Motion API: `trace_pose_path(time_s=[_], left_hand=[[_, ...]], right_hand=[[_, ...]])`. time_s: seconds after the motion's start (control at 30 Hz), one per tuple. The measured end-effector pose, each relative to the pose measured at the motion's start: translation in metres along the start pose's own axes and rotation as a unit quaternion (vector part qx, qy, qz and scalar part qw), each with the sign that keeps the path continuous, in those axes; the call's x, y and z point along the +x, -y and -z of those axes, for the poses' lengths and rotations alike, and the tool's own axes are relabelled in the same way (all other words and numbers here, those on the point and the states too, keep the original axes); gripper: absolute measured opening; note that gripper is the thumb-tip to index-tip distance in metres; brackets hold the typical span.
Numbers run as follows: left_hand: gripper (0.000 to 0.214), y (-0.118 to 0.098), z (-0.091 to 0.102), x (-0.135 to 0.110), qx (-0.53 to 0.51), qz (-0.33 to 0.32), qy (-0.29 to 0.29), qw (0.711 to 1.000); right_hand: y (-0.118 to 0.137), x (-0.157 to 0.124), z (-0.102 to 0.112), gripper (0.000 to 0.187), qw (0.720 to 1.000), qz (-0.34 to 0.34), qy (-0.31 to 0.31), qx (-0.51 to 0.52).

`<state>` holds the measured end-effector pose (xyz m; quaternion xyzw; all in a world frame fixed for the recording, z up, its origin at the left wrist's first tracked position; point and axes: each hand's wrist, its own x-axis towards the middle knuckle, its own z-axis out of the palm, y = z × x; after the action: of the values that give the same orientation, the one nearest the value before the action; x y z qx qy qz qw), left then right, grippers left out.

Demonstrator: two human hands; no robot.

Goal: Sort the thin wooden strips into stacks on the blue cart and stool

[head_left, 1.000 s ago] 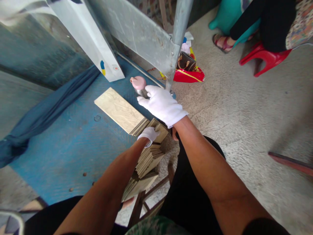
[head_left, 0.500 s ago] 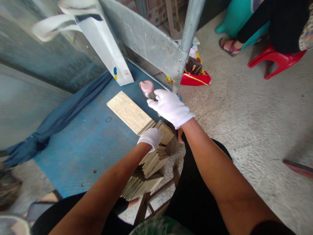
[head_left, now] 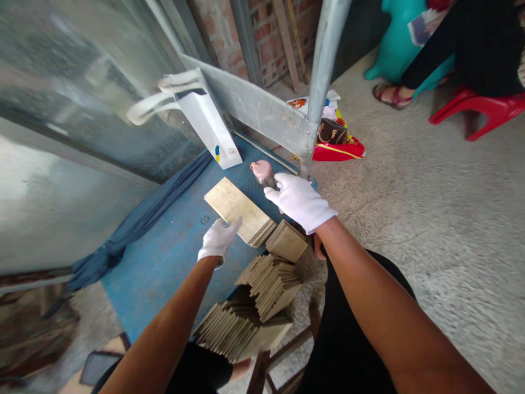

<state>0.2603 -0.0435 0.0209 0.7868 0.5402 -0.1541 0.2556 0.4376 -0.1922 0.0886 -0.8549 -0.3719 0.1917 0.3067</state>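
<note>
My left hand (head_left: 219, 239), in a white glove, is at the near left edge of a stack of thin, pale rectangular boards (head_left: 237, 208). Its fingers are apart and nothing shows in them. The white-gloved right hand (head_left: 301, 201) hovers close beside a bottle with a pink lid (head_left: 262, 168), fingers slightly curled and apart. I cannot tell whether it touches the bottle. Below it leans a second bundle of boards (head_left: 287, 242). Closer to me, more boards are fanned out in rows (head_left: 275, 290), (head_left: 233, 331) along the edge of the blue surface (head_left: 172, 241).
A white box-like bag (head_left: 211, 128) stands at the back of the blue surface, before a metal panel and post (head_left: 324, 65). Dark blue cloth (head_left: 143, 213) runs along the left. A red bag (head_left: 340, 150) lies on the floor; a seated person's foot (head_left: 396, 96) is beyond.
My left hand has moved left, from the near end of the board stack to its left side. The right hand stays by the bottle. The whole view has shifted.
</note>
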Motion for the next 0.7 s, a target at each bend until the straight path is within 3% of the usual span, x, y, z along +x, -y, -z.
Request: trace_pose_path(time_s=[0.13,0.2,0.3,0.4,0.53,0.7], left_hand=[[0.106,-0.016,0.002,0.026,-0.047,0.069,-0.039,0.996],[0.114,-0.026,-0.001,0.038,-0.059,0.051,-0.078,0.994],[0.109,-0.035,-0.001,0.058,-0.046,-0.021,-0.117,0.992],[0.09,-0.032,0.005,0.084,0.021,-0.07,-0.112,0.991],[0.071,-0.013,0.013,0.117,0.077,-0.078,-0.085,0.99],[0.071,0.006,0.018,0.143,0.107,-0.12,-0.068,0.985]], right_hand=[[0.002,-0.002,0.001,0.027,1.0,-0.008,0.006,-0.012],[0.002,-0.002,0.002,0.028,1.0,-0.017,0.01,-0.017],[0.002,-0.001,0.001,0.029,0.998,-0.04,0.017,-0.035],[0.003,-0.001,-0.006,0.03,0.996,-0.049,0.047,-0.066],[0.008,-0.012,-0.027,0.027,0.98,-0.028,0.155,-0.126],[0.012,-0.031,-0.068,0.028,0.924,-0.04,0.35,-0.149]])
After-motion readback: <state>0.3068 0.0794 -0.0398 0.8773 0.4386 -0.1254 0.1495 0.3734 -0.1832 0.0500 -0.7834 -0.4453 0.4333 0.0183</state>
